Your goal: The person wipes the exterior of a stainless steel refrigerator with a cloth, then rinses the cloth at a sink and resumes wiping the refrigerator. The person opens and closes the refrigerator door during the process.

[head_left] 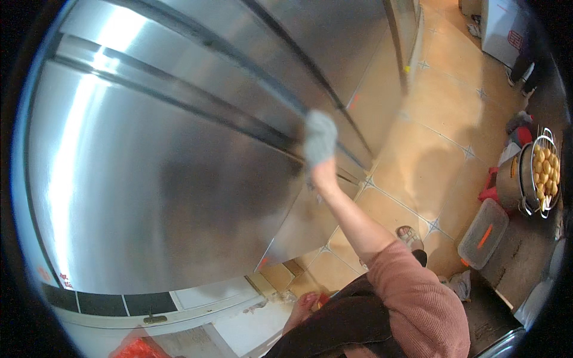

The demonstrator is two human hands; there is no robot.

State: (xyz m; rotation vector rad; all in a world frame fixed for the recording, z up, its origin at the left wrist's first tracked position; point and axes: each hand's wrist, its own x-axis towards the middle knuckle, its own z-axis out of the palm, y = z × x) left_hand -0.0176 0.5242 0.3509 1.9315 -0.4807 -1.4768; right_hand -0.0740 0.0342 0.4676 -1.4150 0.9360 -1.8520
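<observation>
My right arm in a ribbed pink sleeve reaches up and left across the view. A grey-blue cloth (321, 136) covers my right hand (322, 170), which presses it against the brushed steel door (197, 197) of a large cabinet or refrigerator. The cloth is blurred, and my fingers are hidden beneath it. It lies near the dark gaps between the door panels. Low in the view, beside my dark trousers, my left hand (305, 305) is curled closed. A small red and yellow thing (322, 300) shows at its fingers; its kind is unclear.
To the right, a metal pot (513, 177) carries a wire basket (546, 138) of small round yellowish food. A plastic container with an orange strip (484, 234) is near it. Tan tiled floor (400, 173) runs beside the steel doors. A red plastic bag (138, 346) lies bottom left.
</observation>
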